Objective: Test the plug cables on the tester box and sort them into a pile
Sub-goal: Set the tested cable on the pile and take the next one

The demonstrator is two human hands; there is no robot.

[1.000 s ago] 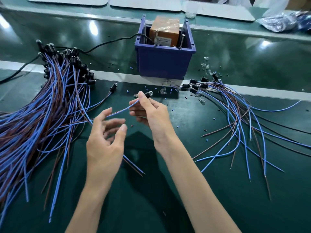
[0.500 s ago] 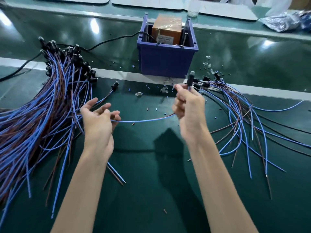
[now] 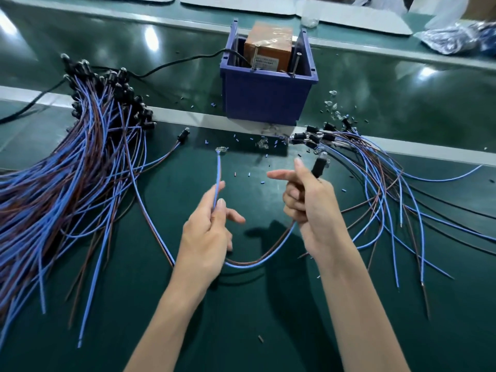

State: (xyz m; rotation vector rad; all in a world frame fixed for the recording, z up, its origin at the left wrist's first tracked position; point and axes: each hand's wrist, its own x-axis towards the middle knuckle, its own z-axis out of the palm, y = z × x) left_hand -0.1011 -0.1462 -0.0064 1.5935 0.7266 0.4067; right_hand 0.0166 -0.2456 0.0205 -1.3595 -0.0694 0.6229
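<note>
Fingers (image 3: 220, 208) of left hand (image 3: 206, 237) pinch the cable (image 3: 257, 261); right hand (image 3: 311, 208) grips its plug (image 3: 319, 166).

Left pile of cables (image 3: 67, 189): cut by the frame's left edge, lower layers buried.
Black cord (image 3: 171, 65): lost behind that pile's plug heads.
Held cable (image 3: 257, 260): one stretch hidden behind the left hand (image 3: 206, 237), another inside the curled fingers of the right hand (image 3: 311, 208).
Label (image 3: 264, 63) on the orange block in the blue box (image 3: 268, 103): print too small to read.
Bag (image 3: 456, 36), upper right: blurred, cut by the right edge, contents unclear.
Clear bits (image 3: 332, 108) right of the box: too small to identify.
Left forearm (image 3: 166, 318) and right forearm (image 3: 357, 304): cut by the bottom edge.
</note>
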